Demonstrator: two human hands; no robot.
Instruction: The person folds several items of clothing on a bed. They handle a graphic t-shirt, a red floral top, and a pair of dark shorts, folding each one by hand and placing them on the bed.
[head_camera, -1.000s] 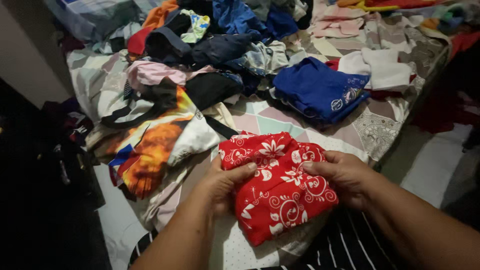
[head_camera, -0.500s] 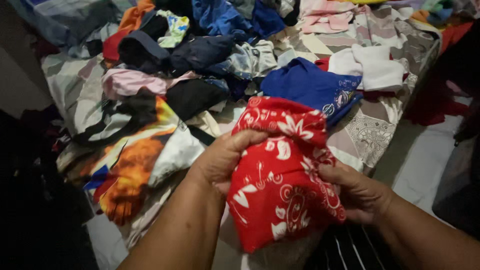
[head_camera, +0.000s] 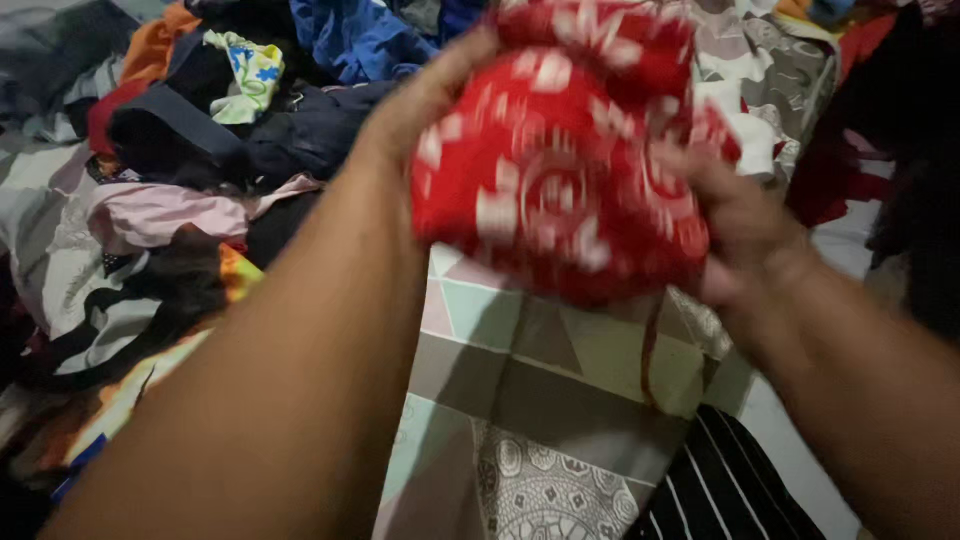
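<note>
While both hands hold it up above the bed, the folded red cloth bundle with white floral swirls (head_camera: 560, 160) sits blurred right in front of the camera. Left hand (head_camera: 425, 95) is wrapped over its upper left side, fingers curled onto the fabric. Right hand (head_camera: 735, 225) clasps it from the lower right, fingers pressed into the cloth. Below the bundle lies the patchwork bedsheet of pale green, pink and grey triangles (head_camera: 520, 350), with a lacy round motif near the bottom edge. Over to the left, a heap of loose clothes: a pale pink garment (head_camera: 170, 215), a dark navy piece (head_camera: 290, 140), a bright blue one (head_camera: 350, 40) and a small yellow-green printed scrap (head_camera: 250, 75). Bottom right, a black fabric with thin white stripes (head_camera: 720, 490).
</note>
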